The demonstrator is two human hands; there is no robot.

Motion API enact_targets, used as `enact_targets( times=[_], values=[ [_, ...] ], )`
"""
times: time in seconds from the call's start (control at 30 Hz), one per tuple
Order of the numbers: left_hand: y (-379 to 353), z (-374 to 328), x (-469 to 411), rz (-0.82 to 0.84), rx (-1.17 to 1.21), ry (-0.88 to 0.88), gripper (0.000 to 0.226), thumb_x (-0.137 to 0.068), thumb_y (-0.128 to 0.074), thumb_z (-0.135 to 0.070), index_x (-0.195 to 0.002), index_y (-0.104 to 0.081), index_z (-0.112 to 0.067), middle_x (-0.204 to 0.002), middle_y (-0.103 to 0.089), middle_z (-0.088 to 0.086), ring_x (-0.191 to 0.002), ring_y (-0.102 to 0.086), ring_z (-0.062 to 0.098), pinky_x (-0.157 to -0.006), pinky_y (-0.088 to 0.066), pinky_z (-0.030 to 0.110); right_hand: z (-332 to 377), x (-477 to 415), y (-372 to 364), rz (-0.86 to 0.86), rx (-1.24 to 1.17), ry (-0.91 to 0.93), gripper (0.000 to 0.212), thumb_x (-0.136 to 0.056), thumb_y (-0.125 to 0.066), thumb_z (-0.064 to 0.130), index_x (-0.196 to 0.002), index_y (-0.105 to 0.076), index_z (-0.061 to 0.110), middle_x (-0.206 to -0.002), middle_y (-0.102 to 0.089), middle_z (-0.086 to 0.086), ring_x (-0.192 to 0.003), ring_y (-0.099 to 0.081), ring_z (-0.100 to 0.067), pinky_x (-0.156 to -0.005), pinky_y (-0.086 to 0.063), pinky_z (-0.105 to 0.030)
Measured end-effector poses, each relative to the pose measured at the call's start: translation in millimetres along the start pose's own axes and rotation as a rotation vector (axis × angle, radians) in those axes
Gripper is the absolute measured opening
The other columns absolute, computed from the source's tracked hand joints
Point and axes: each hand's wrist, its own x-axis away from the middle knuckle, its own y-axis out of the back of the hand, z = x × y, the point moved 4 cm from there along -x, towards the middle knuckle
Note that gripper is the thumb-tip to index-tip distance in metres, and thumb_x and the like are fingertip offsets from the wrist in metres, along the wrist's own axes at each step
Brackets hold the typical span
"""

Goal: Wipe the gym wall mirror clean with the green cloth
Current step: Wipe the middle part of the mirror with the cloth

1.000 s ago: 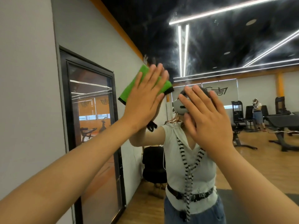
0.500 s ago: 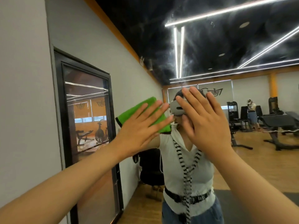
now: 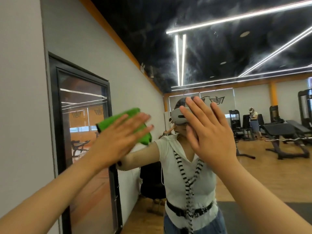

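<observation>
My left hand (image 3: 118, 141), fingers straight, presses the cloth (image 3: 116, 119) on the mirror (image 3: 253, 174); right hand (image 3: 211, 134) spread, empty, beside it; door (image 3: 84, 132) at left.

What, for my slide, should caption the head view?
Left hand presses green cloth against the mirror; right hand open beside it.

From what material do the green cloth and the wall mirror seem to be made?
Green cloth: soft woven fabric, probably microfibre; it looks matte and fuzzy, with a dark stitched edge.
Mirror: smooth, glossy glass, most likely; it gives a sharp reflection of the room and the person.
</observation>
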Motion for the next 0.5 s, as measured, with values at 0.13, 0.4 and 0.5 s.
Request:
enact_targets(
  times=[0.13,0.4,0.5],
  values=[
    [12,36,8,-0.148,0.234,0.617,0.06,-0.104,-0.031,-0.026,-0.159,-0.01,-0.033,-0.168,-0.007,0.002,-0.156,-0.001,0.017,-0.127,0.003,0.038,0,0,0,0.019,0.011,-0.01,0.051,-0.101,-0.043,0.025,-0.151,-0.043,0.019,-0.159,-0.035,-0.002,-0.15,-0.027,-0.019,-0.122,-0.02,-0.048],
    [-4,3,27,-0.023,0.046,0.048,0.07,-0.099,-0.036,-0.026,-0.161,-0.003,-0.033,-0.169,0.008,-0.007,-0.155,0.005,0.014,-0.126,0.006,0.034,1,1,1,0.018,-0.001,-0.013,0.049,-0.102,-0.043,0.026,-0.151,-0.043,0.019,-0.159,-0.034,-0.002,-0.15,-0.025,-0.018,-0.122,-0.022,-0.049],
    [11,48,26,-0.094,0.213,0.578,0.061,-0.104,-0.029,-0.034,-0.158,-0.002,-0.041,-0.169,0.005,-0.008,-0.154,0.009,0.01,-0.123,0.011,0.026,0,1,0,0.027,0.008,-0.013,0.049,-0.103,-0.041,0.027,-0.151,-0.042,0.019,-0.16,-0.033,-0.002,-0.151,-0.024,-0.018,-0.122,-0.021,-0.049]
  ],
)
